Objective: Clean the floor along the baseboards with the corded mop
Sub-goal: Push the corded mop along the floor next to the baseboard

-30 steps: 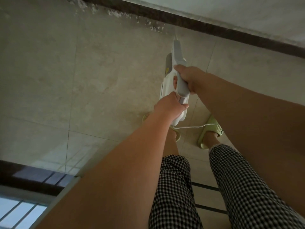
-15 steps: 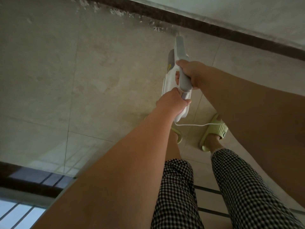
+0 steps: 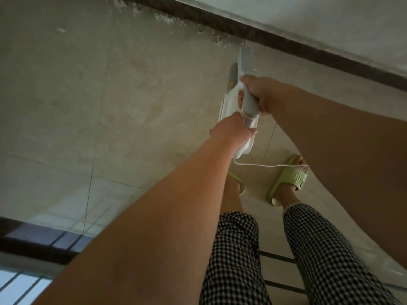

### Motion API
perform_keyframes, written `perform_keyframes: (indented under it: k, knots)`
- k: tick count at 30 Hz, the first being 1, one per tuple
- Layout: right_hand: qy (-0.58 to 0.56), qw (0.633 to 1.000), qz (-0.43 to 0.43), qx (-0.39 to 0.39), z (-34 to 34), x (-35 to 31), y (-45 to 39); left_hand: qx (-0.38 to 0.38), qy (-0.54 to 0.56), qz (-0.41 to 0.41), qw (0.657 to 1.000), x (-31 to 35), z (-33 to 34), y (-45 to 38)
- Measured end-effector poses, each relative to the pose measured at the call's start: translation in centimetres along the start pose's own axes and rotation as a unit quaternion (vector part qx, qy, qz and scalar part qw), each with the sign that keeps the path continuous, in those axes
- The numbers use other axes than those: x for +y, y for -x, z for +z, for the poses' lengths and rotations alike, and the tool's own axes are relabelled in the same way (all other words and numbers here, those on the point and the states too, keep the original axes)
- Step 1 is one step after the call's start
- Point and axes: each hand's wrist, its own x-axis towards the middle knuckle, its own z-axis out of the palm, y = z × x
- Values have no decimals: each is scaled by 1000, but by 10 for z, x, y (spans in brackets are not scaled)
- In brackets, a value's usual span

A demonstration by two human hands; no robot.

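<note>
Both arms are bare, with no sleeves in sight. The left hand (image 3: 231, 130) and right hand (image 3: 262, 93) wear no gloves or rings. The legs are in black-and-white checked cloth trousers (image 3: 237, 260) that end above the ankles. Each foot wears a soft, light green rubber slipper (image 3: 290, 177) with open toes.

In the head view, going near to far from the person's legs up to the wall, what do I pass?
Checked trousers → green slipper → white cord → left hand → right hand, both gripping the mop → white debris → dark baseboard.
</note>
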Motion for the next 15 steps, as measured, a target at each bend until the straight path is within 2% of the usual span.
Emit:
perform_keyframes:
  k: [7, 15]
  knots:
    - [32, 999, 4, -5, 21, -3, -1, 1, 4, 9, 1000, -15, -17, 4]
    - [1, 1000, -9, -7, 51, -6, -7, 21, -22, 18, 999, -38, -41, 0]
